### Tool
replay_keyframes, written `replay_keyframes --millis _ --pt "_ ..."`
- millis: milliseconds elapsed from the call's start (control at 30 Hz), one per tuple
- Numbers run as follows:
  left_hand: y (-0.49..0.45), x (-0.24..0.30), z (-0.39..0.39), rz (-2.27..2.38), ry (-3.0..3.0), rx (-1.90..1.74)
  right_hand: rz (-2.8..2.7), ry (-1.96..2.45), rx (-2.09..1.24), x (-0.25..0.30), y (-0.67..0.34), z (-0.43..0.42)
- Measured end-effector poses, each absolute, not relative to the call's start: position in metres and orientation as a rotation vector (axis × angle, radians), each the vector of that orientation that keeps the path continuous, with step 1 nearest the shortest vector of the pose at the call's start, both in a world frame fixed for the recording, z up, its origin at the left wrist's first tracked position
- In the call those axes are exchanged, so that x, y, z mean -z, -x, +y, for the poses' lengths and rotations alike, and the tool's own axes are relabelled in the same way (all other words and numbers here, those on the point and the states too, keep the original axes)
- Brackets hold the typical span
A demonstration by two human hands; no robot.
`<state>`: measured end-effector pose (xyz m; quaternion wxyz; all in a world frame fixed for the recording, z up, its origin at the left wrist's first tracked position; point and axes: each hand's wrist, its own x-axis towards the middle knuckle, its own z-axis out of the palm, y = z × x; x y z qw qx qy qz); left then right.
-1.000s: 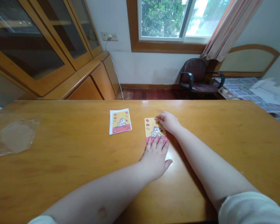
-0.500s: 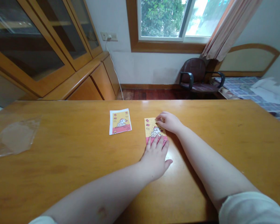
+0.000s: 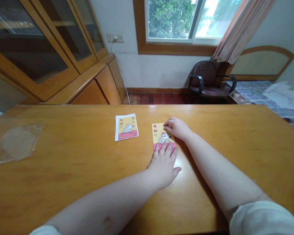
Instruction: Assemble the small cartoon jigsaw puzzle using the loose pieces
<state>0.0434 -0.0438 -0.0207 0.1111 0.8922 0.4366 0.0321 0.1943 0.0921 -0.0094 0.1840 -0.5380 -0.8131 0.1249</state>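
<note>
A jigsaw puzzle (image 3: 159, 133) with a yellow and pink picture of a white cartoon animal lies on the wooden table. My left hand (image 3: 163, 166) rests flat on its lower pink part, fingers spread and thumb out to the right. At the puzzle's upper right corner, my right hand (image 3: 177, 127) has its thumb and forefinger pinched on a small puzzle piece (image 3: 168, 126), which the fingers partly cover. To the left lies a printed picture card (image 3: 126, 128) of the same design with a white border.
A crumpled clear plastic bag (image 3: 17, 143) lies on the left of the table (image 3: 88, 182). Past the table's far edge stand a glass-door cabinet (image 3: 88, 65), a brown office chair (image 3: 205, 78) and a bed (image 3: 257, 91).
Almost nothing differs. Both hands keep their places on the puzzle, and the view has shifted only very slightly.
</note>
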Motion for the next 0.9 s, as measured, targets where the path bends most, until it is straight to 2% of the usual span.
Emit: replay_keyframes --millis 900 --pt "-0.0432 0.0209 -0.0437 1.288 -2.624 -0.087 -2.334 1.535 -0.328 0.0071 -0.1973 0.0916"
